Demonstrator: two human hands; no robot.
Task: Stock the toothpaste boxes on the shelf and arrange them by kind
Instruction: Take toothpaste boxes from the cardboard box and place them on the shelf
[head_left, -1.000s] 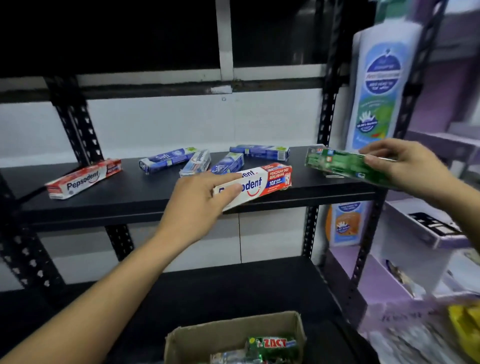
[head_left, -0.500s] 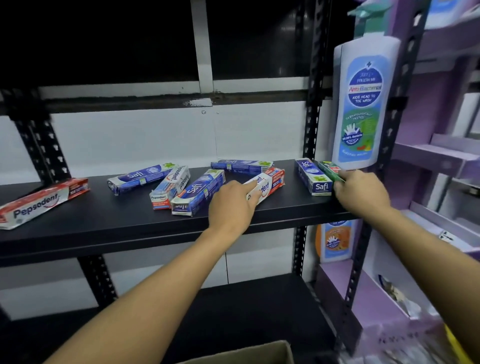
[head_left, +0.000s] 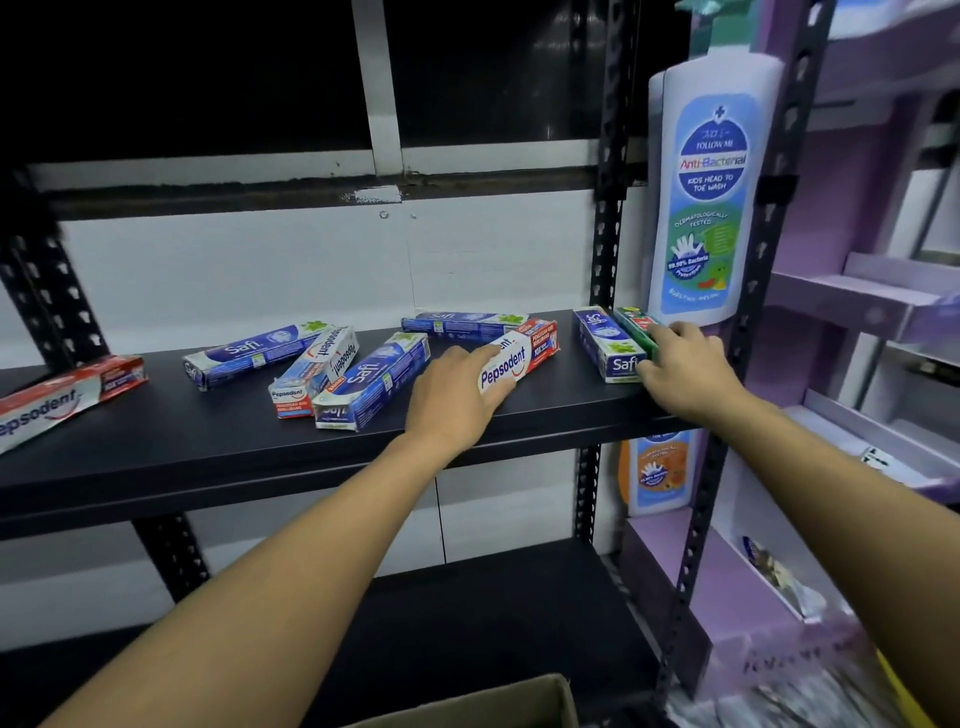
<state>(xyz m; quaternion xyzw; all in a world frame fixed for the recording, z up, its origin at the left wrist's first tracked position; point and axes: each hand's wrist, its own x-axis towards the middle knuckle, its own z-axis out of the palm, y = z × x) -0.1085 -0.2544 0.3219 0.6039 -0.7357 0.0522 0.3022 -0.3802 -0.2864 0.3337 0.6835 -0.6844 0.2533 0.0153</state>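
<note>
Toothpaste boxes lie on the black shelf. My left hand grips a red-and-white Pepsodent box that lies flat near the shelf's middle. My right hand holds a green box at the shelf's right end, pressed against a blue Safi box. Further left lie several more Safi boxes and a small Pepsodent box. Another Pepsodent box sits at the far left.
A big cardboard bottle display hangs on the right upright. Purple shelving stands to the right. A black lower shelf lies below, and a cardboard carton's rim shows at the bottom edge.
Both hands came down to the shelf. The Pepsodent box now lies on the shelf under my left hand, and the green box went from mid-air to beside the Safi box at the right end.
</note>
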